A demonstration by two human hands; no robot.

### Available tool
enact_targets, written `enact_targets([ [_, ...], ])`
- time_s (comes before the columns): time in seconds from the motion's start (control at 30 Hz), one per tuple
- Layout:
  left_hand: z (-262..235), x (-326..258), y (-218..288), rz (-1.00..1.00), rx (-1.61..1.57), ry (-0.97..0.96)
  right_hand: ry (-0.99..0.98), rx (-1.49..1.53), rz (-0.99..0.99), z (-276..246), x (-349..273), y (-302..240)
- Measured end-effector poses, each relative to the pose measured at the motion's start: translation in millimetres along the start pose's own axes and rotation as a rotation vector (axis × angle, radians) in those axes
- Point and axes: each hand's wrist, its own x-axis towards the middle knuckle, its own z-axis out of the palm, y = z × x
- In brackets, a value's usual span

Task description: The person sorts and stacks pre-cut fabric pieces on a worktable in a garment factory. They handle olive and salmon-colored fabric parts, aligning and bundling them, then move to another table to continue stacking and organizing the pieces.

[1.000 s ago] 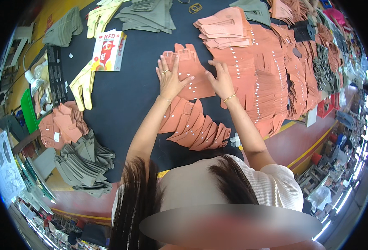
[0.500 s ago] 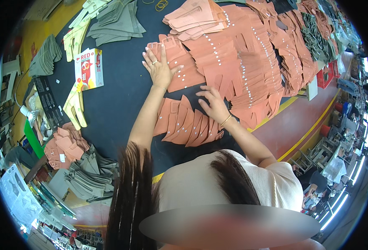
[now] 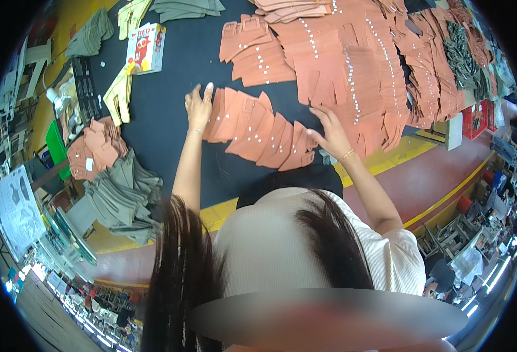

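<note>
A fanned row of salmon-coloured, leather-like cut pieces [image 3: 255,132] with small white tags lies on the dark table nearest me. At its left end is my left hand [image 3: 198,110], thumb and fingers apart, close beside the outermost pieces. My right hand [image 3: 333,138] is at the opposite end, fingers stretched and spread, with the thumb near the last pieces. Neither hand visibly holds anything. Just beyond the row lies a smaller overlapping stack of salmon pieces [image 3: 264,58] with buckle-shaped cut-outs at its far left.
Long overlapping rows of salmon pieces [image 3: 364,70] cover the table's right side. To the left are a white-and-red box [image 3: 146,50], pale yellow pieces [image 3: 118,97] and a black strip-like packet [image 3: 87,85]. Grey-green pieces [image 3: 121,193] are heaped at the near left. A red crate [image 3: 475,120] stands off the right edge.
My left hand has come off the farther stack and back toward me, to the near row's left end. My right hand is now beside that row's right end. The view has shifted.
</note>
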Motion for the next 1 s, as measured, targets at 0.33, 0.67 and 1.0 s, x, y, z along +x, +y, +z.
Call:
enact_targets([
  [0.33,12.5,-26.2,2.1,-0.128,0.111,-0.287,-0.368,-0.374,-0.579,45.1,0.3,-5.9],
  [0.67,14.0,-20.2,57.3,-0.076,-0.259,-0.626,-0.15,-0.275,-0.44,81.9,-17.3,6.1],
  [1.0,59.9,17.0,119.1,0.371,0.185,-0.604,0.197,-0.334,-0.154,101.1,-43.7,-7.1],
])
